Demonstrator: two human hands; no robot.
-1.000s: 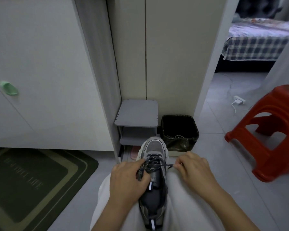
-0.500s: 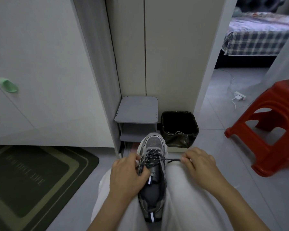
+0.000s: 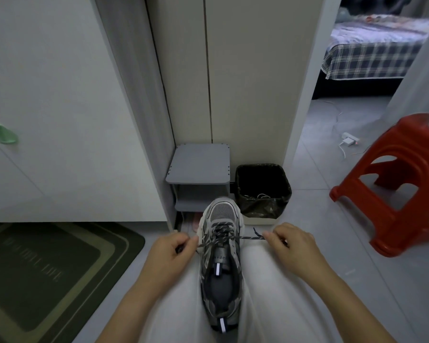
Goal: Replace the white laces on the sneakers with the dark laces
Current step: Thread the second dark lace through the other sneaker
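Between the trouser legs (image 3: 263, 293), a grey sneaker (image 3: 221, 268), toe forward, carries the dark lace (image 3: 248, 237); fingers of left hand (image 3: 169, 256) and right hand (image 3: 291, 246) pinch its ends, stretched sideways. Around: grey tiled floor (image 3: 320, 214), bin (image 3: 258, 209), shelf unit (image 3: 198, 162), red stool (image 3: 394, 169), doormat (image 3: 47, 268).

I count one sneaker (image 3: 221, 246) and one dark lace (image 3: 248, 237) with two loose ends. I have two grips, my left grip (image 3: 170, 253) and my right grip (image 3: 291, 246). There is also one red stool (image 3: 411, 144), one black bin (image 3: 260, 210), one grey rack (image 3: 198, 164) with two shelves, one doormat (image 3: 47, 268), one bed (image 3: 369, 58) and one green handle (image 3: 3, 133).
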